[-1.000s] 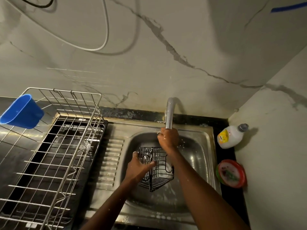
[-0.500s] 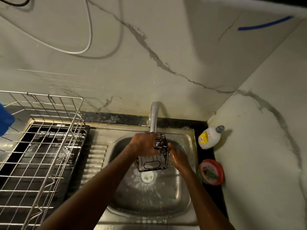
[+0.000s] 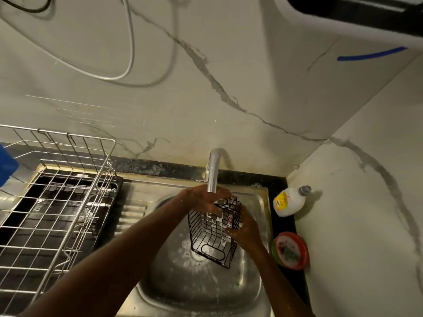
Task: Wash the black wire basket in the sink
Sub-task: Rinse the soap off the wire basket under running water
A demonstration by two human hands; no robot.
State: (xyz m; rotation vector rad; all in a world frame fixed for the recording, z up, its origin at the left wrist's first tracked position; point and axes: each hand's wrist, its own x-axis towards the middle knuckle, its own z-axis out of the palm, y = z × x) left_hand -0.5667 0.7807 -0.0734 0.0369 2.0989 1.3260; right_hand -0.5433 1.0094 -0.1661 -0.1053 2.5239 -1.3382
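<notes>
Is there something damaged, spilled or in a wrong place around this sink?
Nothing is spilled. The white plastic bottle with yellow label lies on its side on the black counter, not upright. The dark lines on the pale marble-look wall may be veins or cracks; I cannot tell.

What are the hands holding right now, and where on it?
Both hold the black wire basket under the faucet: the left hand grips its upper rim, the right hand its right side.

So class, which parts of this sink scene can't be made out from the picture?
Head view, the only one:
- Blue plastic cup: cut off by the left edge.
- White soap bottle: label too small to read.
- Left hand: its grip on the black wire basket partly hidden behind the steel tap.
</notes>
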